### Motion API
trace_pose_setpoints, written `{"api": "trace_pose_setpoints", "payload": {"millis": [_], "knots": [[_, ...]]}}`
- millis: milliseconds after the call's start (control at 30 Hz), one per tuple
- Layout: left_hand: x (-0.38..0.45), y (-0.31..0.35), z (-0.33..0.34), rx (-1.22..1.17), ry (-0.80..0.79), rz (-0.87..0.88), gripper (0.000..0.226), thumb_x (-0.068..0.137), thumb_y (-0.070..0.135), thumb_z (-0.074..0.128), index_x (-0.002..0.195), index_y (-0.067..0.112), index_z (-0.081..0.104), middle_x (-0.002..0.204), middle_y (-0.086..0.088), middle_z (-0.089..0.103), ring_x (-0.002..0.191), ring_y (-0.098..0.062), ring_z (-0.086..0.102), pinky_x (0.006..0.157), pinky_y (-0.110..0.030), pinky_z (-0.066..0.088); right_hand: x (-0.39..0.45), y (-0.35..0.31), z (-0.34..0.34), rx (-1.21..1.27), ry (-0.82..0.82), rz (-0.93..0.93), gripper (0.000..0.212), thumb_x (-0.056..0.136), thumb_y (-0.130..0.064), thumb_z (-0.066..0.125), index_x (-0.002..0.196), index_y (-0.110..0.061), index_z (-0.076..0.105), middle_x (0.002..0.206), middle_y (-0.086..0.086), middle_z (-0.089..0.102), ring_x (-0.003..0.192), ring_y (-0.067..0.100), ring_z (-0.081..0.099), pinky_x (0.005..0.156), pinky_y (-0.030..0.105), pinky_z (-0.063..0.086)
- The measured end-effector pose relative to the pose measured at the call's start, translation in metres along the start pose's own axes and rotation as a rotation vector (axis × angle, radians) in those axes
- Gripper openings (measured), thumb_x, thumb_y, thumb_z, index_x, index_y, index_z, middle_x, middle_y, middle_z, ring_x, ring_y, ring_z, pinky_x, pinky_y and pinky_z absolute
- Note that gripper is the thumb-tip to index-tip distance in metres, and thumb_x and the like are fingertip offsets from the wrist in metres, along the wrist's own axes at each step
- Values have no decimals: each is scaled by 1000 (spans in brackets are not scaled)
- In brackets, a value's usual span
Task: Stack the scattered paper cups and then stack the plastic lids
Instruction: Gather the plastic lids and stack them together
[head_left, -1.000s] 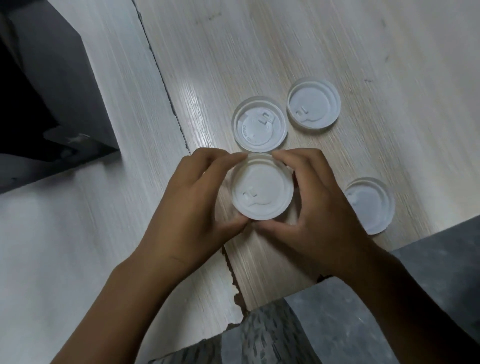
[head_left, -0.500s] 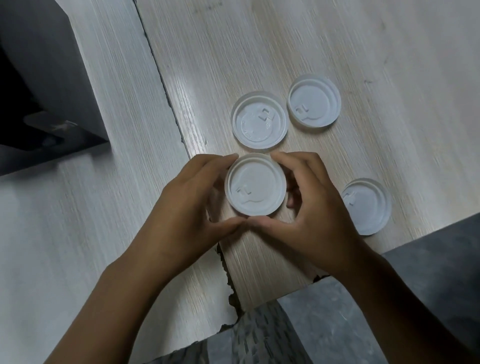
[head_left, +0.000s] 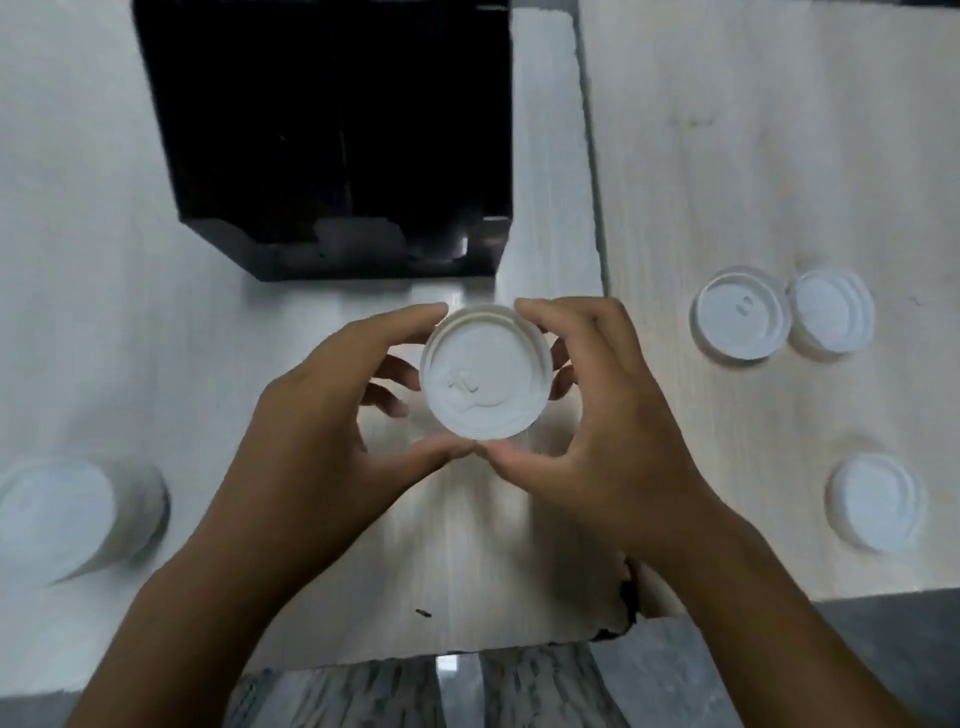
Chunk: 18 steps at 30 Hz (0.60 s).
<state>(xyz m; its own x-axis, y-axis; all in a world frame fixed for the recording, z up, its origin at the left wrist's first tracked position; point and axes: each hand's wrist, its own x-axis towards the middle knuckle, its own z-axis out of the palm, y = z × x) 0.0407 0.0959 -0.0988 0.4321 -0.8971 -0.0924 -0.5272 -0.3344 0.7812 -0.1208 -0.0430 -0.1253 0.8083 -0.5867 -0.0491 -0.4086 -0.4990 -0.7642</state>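
Now lid-stacking step: left hand (head_left: 311, 415) and right hand (head_left: 597, 410) fingers curled round lid stack (head_left: 485, 371); next, gather loose lids (head_left: 737, 319) on counter (head_left: 779, 156).

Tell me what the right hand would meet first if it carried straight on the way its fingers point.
The right hand grips the lid with the left hand; its fingers point up-left in the picture. Past the lid, the black box probably comes first, though depth is unclear.

Head cam — looks down, close.
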Motion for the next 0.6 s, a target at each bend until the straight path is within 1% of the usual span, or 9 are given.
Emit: {"api": "trace_pose_setpoints", "payload": {"millis": [67, 133, 200, 300, 367, 433, 533, 600], "knots": [[-20, -9, -38, 6, 85, -27, 77, 71, 52, 81, 139, 25, 59, 130, 14, 67, 101, -10, 68, 85, -22, 55, 15, -37, 19, 21, -40, -53, 94, 70, -43, 94, 147, -20, 45, 141, -6, 43, 127, -2, 41, 100, 9, 42], [-43, -19, -75, 16, 167, -59, 77, 73, 54, 89, 138, 28, 59, 130, 18, 65, 102, -11, 68, 82, -23, 56, 26, -74, 38, 38, -84, -113, 94, 71, -40, 94, 148, -19, 44, 141, -6, 43, 129, -1, 41, 100, 9, 41], [-69, -27, -108, 38, 235, -96, 77, 72, 55, 85, 139, 28, 58, 129, 19, 64, 101, -12, 68, 81, -23, 57, 33, -109, 56, 70, -143, -156, 92, 71, -37, 94, 148, -20, 45, 139, -8, 42, 127, -1, 42, 99, 8, 40], [-104, -40, -147, 49, 305, -159, 79, 70, 54, 80, 139, 22, 60, 127, 13, 65, 99, -13, 69, 83, -26, 58, 41, -154, 81, 80, -229, -216, 91, 71, -38, 94, 147, -22, 46, 137, -11, 40, 123, -5, 43, 98, 8, 40], [-122, -50, -164, 31, 328, -198, 78, 70, 53, 82, 139, 25, 60, 127, 15, 63, 101, -12, 69, 82, -24, 58, 45, -175, 96, 80, -280, -238, 90, 71, -38, 93, 147, -22, 47, 135, -12, 40, 120, -6, 45, 96, 7, 39], [-135, -59, -174, 0, 341, -234, 77, 70, 57, 83, 138, 28, 60, 127, 19, 62, 104, -11, 68, 81, -22, 58, 45, -188, 108, 81, -327, -250, 88, 72, -38, 92, 146, -24, 46, 133, -14, 39, 118, -6, 46, 95, 6, 39], [-147, -71, -176, -27, 351, -244, 76, 72, 62, 76, 137, 27, 61, 127, 18, 62, 105, -11, 67, 80, -21, 57, 43, -196, 118, 64, -368, -246, 87, 72, -39, 92, 145, -26, 47, 131, -16, 39, 117, -6, 46, 95, 5, 39], [-151, -80, -172, -35, 340, -251, 77, 70, 61, 77, 137, 25, 61, 127, 17, 62, 104, -12, 67, 79, -21, 57, 41, -194, 125, 45, -388, -228, 87, 72, -40, 92, 145, -26, 47, 132, -17, 39, 118, -5, 46, 95, 6, 39]]}}
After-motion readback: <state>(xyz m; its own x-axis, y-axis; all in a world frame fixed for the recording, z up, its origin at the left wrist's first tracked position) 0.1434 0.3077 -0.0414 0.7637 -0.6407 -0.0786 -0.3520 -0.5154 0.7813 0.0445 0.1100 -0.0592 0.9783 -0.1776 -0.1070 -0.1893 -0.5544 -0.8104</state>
